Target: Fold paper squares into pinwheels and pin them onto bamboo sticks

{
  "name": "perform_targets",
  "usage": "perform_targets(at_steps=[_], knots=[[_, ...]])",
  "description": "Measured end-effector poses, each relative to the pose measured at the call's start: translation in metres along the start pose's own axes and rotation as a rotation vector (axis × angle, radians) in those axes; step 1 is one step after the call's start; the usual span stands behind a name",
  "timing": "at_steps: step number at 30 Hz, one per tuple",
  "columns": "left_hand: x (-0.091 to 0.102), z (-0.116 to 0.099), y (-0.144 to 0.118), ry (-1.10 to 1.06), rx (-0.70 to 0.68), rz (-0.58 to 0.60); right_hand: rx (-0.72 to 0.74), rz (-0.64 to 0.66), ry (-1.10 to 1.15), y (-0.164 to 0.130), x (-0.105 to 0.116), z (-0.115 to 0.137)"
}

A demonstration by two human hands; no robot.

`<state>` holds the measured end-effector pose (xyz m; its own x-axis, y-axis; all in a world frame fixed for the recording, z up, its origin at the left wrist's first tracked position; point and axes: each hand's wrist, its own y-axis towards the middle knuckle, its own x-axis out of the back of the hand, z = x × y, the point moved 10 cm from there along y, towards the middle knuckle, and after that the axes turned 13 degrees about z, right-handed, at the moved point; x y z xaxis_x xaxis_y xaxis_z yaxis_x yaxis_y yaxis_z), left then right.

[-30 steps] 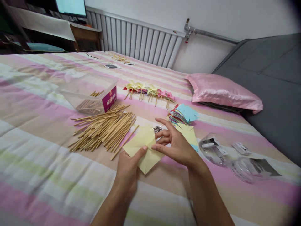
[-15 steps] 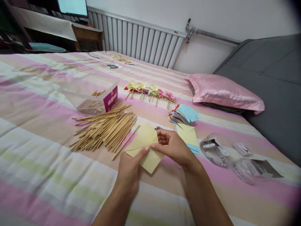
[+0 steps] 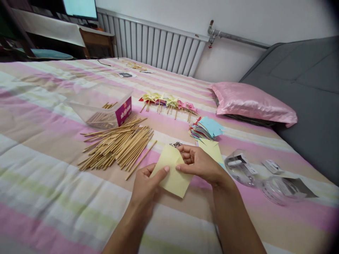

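Note:
Both hands hold one pale yellow paper square [image 3: 173, 174] just above the striped bedspread [image 3: 39, 141]. My left hand [image 3: 145, 187] pinches its left edge with thumb on top. My right hand [image 3: 201, 164] grips its upper right edge with curled fingers. A heap of wooden sticks [image 3: 118, 143] lies to the left of the paper. Behind my right hand lie more yellow sheets [image 3: 212, 148], a fanned stack of coloured paper [image 3: 205, 128] and a small pile of metal pins [image 3: 175, 144].
A clear plastic box [image 3: 104, 106] holds a few sticks at the left. A row of finished paper pinwheels [image 3: 169, 101] lies further back. Clear plastic packaging [image 3: 254, 174] sits at the right. A pink pillow [image 3: 251, 102] and grey headboard [image 3: 304, 91] lie beyond.
My right fingers have closed from spread onto the paper's top edge. The yellow sheet has been turned and shifted slightly right, lifted off the bedspread between both hands.

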<state>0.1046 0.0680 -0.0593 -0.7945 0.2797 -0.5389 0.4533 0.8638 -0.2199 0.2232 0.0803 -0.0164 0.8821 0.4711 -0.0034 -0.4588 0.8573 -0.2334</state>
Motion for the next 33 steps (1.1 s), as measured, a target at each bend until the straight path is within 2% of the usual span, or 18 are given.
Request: perform_targets(at_steps=[4, 12, 18, 24, 28, 31, 33], knots=[[0.005, 0.005, -0.001, 0.13, 0.045, -0.049, 0.004, 0.016, -0.05, 0.002, -0.003, 0.0], [0.005, 0.006, 0.0, 0.139, 0.038, -0.036, 0.022, -0.008, -0.087, 0.002, -0.006, 0.005], [0.007, 0.002, -0.001, -0.054, -0.008, -0.053, 0.115, -0.08, -0.196, -0.007, 0.006, 0.023], [0.013, -0.004, -0.001, -0.205, -0.018, -0.104, 0.231, -0.111, -0.26, -0.032, 0.025, 0.04], [0.019, -0.002, -0.001, -0.239, 0.006, -0.152, 0.187, 0.077, -0.336, -0.037, 0.009, 0.039], [0.017, -0.002, 0.0, -0.249, 0.006, -0.126, 0.162, 0.238, -0.39, -0.031, -0.011, 0.034], [0.015, -0.003, 0.001, -0.25, 0.007, -0.098, 0.172, 0.275, -0.44, -0.025, -0.018, 0.034]])
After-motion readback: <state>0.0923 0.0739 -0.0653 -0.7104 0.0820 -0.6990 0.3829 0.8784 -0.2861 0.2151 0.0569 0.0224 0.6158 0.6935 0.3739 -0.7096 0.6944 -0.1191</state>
